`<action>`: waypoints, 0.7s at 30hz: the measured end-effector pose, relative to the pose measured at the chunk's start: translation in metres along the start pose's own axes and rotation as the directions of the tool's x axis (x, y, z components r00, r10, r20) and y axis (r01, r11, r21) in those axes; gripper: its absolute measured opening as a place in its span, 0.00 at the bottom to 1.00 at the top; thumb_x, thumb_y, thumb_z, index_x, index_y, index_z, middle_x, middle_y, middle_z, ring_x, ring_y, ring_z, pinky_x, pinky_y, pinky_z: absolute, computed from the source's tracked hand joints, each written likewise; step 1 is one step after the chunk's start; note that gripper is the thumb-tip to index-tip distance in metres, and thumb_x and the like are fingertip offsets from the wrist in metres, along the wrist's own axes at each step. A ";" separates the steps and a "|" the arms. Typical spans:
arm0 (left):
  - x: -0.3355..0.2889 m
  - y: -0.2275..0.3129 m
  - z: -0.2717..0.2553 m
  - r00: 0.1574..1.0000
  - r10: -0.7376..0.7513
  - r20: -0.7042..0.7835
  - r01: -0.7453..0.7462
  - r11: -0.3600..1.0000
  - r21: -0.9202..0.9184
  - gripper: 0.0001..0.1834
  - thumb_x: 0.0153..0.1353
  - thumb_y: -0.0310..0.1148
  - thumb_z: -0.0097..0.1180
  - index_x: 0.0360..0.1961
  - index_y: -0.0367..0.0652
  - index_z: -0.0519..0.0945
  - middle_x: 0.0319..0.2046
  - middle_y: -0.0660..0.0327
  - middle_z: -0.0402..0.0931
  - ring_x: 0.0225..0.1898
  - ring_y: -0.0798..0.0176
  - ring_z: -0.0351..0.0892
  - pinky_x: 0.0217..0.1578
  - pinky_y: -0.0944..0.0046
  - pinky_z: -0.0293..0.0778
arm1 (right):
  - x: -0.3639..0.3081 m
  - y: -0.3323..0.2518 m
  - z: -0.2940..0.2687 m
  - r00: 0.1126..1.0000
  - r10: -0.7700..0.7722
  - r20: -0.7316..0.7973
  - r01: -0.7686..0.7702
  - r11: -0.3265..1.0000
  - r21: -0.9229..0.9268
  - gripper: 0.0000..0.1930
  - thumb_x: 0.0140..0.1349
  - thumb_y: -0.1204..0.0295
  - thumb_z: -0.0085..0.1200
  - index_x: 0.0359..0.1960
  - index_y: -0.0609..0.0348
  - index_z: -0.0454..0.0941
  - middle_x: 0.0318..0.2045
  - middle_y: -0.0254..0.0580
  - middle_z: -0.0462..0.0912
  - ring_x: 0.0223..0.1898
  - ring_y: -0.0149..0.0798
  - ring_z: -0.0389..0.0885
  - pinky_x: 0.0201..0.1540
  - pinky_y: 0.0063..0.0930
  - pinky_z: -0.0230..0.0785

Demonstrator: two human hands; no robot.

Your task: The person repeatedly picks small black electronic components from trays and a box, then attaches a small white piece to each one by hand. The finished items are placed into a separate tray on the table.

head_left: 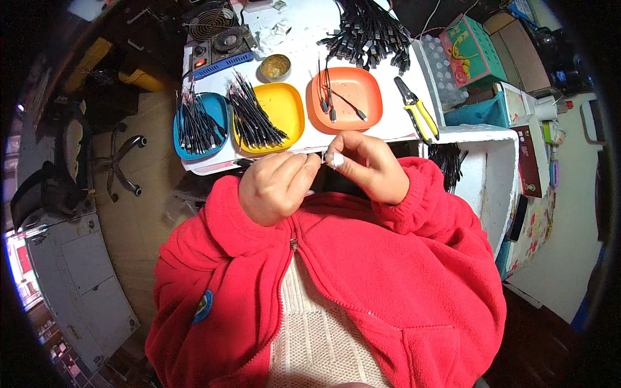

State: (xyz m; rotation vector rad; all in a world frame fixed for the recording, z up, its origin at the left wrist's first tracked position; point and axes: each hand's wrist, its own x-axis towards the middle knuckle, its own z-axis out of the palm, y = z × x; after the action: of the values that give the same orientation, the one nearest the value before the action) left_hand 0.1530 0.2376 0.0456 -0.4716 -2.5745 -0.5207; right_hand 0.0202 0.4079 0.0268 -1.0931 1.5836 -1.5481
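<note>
In front of my chest, just off the table's near edge, my left hand [278,184] and my right hand [370,167] meet with fingertips pinched together. A small dark end of what looks like a black cable [323,157] shows between the fingertips; most of it is hidden by the fingers. White wrapping covers the tip of my right thumb. Beyond my hands are a blue tray [218,103] and a yellow tray [294,119], with bundles of short black cables [255,119] in or across them. An orange tray [365,87] has a few cables [346,103] in it.
Yellow-handled wire strippers [420,116] lie right of the orange tray. Behind are a small bowl [275,66], a device with a fan [223,46] and a heap of black cables [369,35]. A white bin [482,152] with more cables borders the table's right side.
</note>
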 end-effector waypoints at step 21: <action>-0.021 0.003 -0.002 0.946 -0.322 -0.051 0.276 0.875 -0.397 0.09 0.51 0.19 0.61 0.35 0.32 0.80 0.26 0.51 0.78 0.27 0.52 0.80 0.29 0.62 0.75 | 0.002 -0.016 0.023 0.993 -0.117 -0.028 0.106 0.961 -0.254 0.06 0.57 0.76 0.59 0.30 0.63 0.75 0.28 0.38 0.76 0.32 0.35 0.75 0.37 0.26 0.67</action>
State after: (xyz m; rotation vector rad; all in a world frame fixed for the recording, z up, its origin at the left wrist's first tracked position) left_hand 0.1731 0.2343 0.0376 -0.1551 -2.4434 -1.1445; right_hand 0.0412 0.3965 0.0407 -1.3147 1.8132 -1.4778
